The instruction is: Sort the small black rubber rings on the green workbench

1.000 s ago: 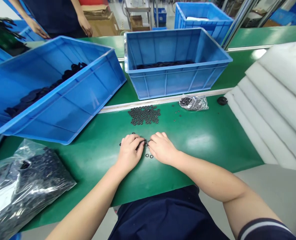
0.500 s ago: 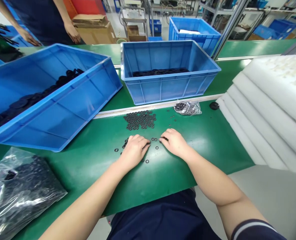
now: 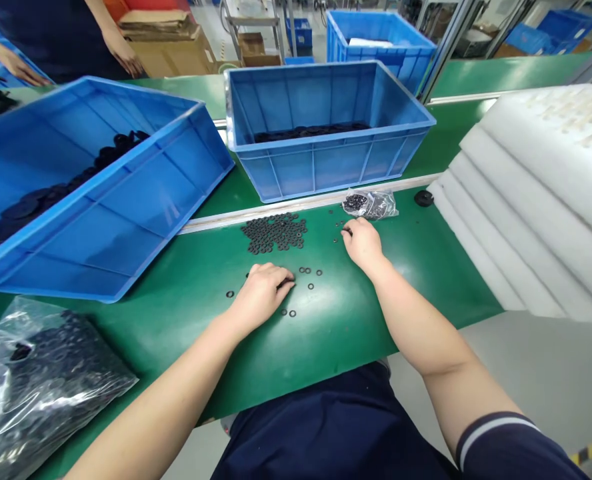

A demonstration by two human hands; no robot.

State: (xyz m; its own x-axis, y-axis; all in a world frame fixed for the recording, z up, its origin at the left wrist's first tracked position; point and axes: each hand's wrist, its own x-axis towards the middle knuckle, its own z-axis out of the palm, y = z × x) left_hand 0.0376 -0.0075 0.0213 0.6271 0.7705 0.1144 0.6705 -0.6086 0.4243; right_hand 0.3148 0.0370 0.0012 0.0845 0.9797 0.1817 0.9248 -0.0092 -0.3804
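Note:
My left hand (image 3: 262, 295) rests low over the green table (image 3: 326, 340), fingers curled and thumb tip close to the index finger. Whatever lies between those fingertips is hidden. Loose black rings (image 3: 311, 287) lie flat to its right, and another black ring (image 3: 230, 294) lies on its left side. Farther up, my right hand (image 3: 364, 244) is closed in a pinch just below a small clear bag (image 3: 371, 204) of dark parts. A few tiny parts (image 3: 335, 240) lie by its fingertips; what it pinches is too small to tell. Behind my left hand spreads a flat cluster of dark rings (image 3: 275, 233).
Two blue bins, one at left (image 3: 146, 213) and one at centre (image 3: 326, 170), hold black parts. A large clear bag (image 3: 61, 380) sits at left. White foam sheets (image 3: 521, 220) stack at right beside a black round part (image 3: 423, 198). Another person's hand (image 3: 123, 53) shows behind.
My right hand has moved up and away from the loose rings toward the small bag, and a ring now shows where it was. My left hand stays nearly in place. The view has shifted slightly.

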